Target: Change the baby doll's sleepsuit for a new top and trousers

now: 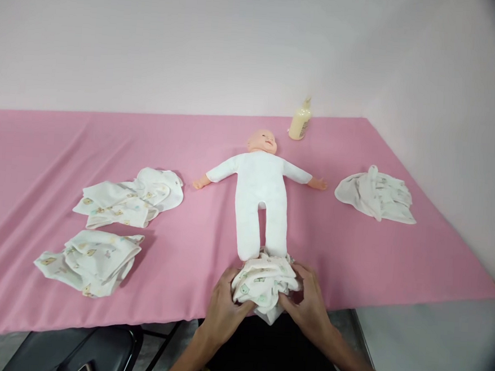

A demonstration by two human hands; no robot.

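A bunched white baby garment with small green prints [266,283] lies against the feet of a baby doll [261,189]. My left hand [226,305] grips its left side, thumb in front and fingers behind. On the other side, my right hand [307,300] pinches the cloth between thumb and fingers. The doll rests on its back in a white body suit, arms spread out, its head toward the wall. The garment hides the ends of the doll's legs, and I cannot tell whether the feet are inside it.
A pink cloth [192,249] covers the table. Folded printed baby clothes [130,197] and another bundle [93,262] lie at left, a white garment [376,194] at right. A pump bottle [300,120] stands near the doll's head. A black chair [79,349] is below the front edge.
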